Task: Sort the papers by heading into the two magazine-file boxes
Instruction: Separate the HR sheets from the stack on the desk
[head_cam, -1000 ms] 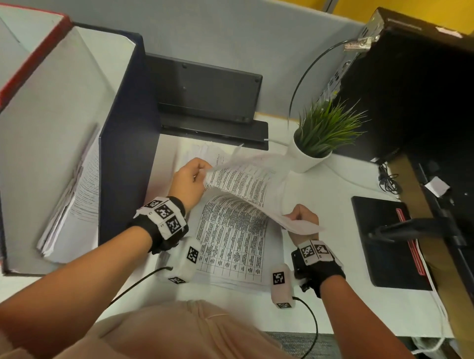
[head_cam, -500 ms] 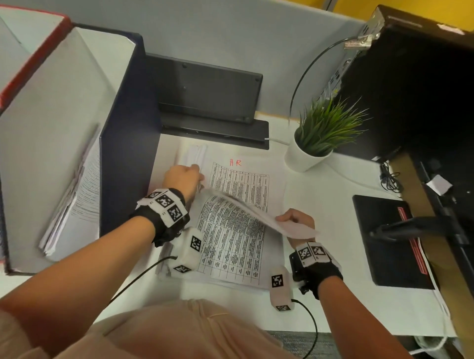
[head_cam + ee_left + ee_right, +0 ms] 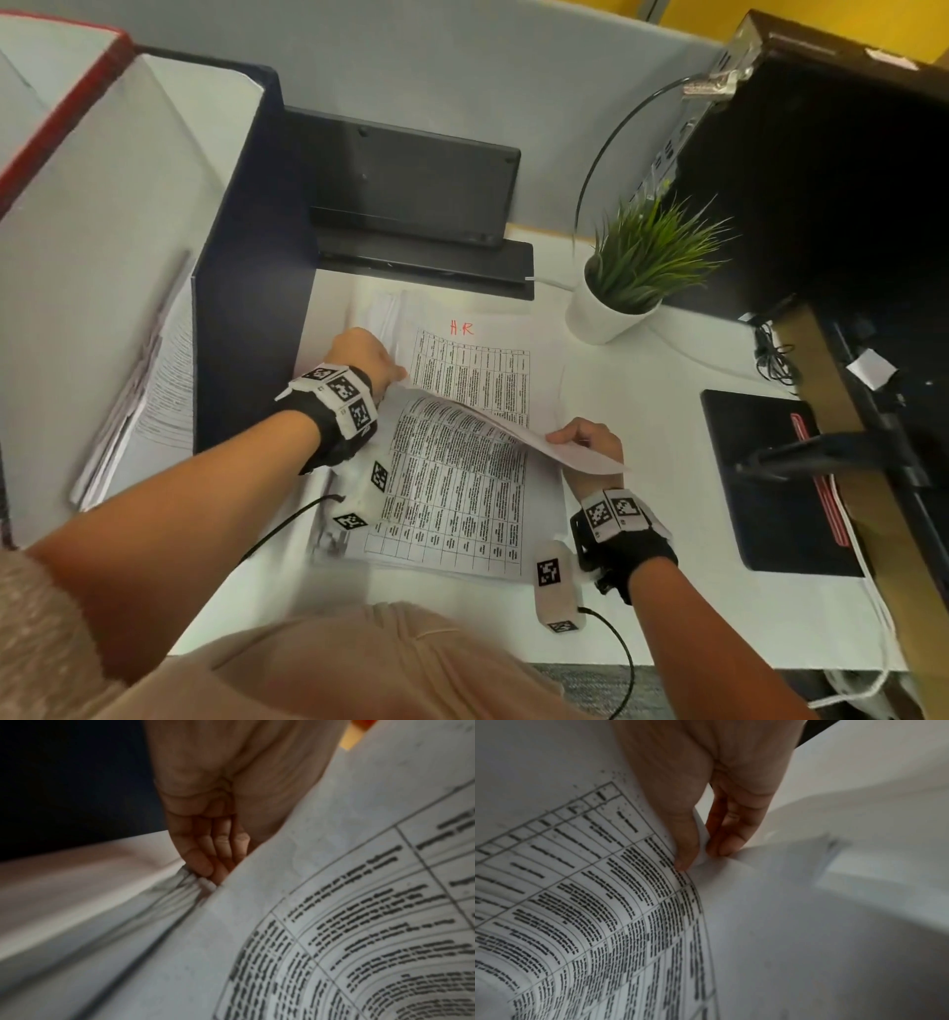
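Both hands pinch one sheet [image 3: 518, 437] over the stack [image 3: 462, 493] on the surface: left hand [image 3: 367, 360] at its far-left edge, right hand [image 3: 590, 442] at its right. Boxes [image 3: 246, 257] stand left.

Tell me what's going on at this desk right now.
A person is sorting printed paper sheets at a white desk. Both hands hold one table-printed sheet lifted off the stack: the left hand grips its left edge and the right hand pinches its right edge. Under it lies a sheet headed "HR" in red handwriting. The dark blue magazine-file box at the left already holds papers; a red-edged box stands beyond it.
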`<state>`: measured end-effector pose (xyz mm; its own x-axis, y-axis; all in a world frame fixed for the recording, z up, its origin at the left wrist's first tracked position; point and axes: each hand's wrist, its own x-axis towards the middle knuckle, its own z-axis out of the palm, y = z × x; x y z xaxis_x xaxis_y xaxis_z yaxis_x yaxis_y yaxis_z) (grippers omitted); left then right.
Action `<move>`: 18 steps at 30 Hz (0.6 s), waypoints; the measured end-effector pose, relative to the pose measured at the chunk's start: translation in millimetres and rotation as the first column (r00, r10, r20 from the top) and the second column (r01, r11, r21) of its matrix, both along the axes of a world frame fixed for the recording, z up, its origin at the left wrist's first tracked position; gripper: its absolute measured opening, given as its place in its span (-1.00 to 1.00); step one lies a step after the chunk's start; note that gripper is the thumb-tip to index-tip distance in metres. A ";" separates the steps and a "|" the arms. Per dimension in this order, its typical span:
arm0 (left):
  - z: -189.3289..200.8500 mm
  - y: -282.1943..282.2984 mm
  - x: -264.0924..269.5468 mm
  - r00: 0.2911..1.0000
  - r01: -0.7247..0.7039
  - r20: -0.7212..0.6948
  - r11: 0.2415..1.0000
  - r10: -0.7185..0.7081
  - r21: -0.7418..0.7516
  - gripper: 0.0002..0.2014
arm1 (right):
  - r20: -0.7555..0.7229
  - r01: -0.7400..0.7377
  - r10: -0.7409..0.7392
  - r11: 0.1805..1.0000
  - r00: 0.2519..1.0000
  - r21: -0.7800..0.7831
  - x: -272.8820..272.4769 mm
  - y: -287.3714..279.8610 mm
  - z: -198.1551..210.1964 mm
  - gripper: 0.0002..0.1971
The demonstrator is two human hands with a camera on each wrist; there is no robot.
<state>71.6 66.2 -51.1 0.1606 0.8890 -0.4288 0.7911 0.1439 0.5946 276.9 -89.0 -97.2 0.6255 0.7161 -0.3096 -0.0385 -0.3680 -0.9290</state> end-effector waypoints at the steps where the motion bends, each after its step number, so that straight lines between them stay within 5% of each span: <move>1: -1.1 0.4 -0.5 1.000 0.010 0.006 1.000 -0.010 0.000 -0.80 | 0.002 0.002 -0.002 1.000 1.000 0.011 -1.0 -0.4 1.3 -0.87; 3: -3.4 0.2 0.3 1.000 0.017 0.014 1.000 -0.018 0.014 -0.84 | -0.021 0.028 -0.028 1.000 0.999 0.002 1.1 1.2 3.8 -0.84; 6: -6.6 -4.6 0.4 0.999 0.006 0.032 0.994 -0.010 0.106 -0.73 | -0.249 0.087 -0.092 0.996 0.964 -0.029 5.7 5.1 7.6 -0.65; 10: -10.4 -17.9 0.6 0.946 -0.080 0.323 0.967 -0.003 0.243 -0.82 | -0.164 0.066 -0.073 0.997 0.984 -0.047 7.5 4.0 8.0 -0.63; 13: -13.5 -23.0 -1.1 0.867 -0.100 0.498 0.981 0.003 0.168 -0.85 | -0.013 0.012 -0.013 1.000 1.000 -0.023 8.3 1.7 3.8 -0.59; 18: -13.7 -26.2 -5.6 0.825 -0.051 0.565 0.998 0.017 0.045 -0.85 | 0.266 -0.032 0.058 0.994 0.962 -0.101 12.7 2.6 -3.9 -0.63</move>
<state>66.0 40.0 -64.8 0.3282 0.9180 -0.2225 0.3106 0.1176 0.9432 289.6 -86.4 -101.1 0.6628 0.7208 -0.2029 0.2260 -0.4509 -0.8635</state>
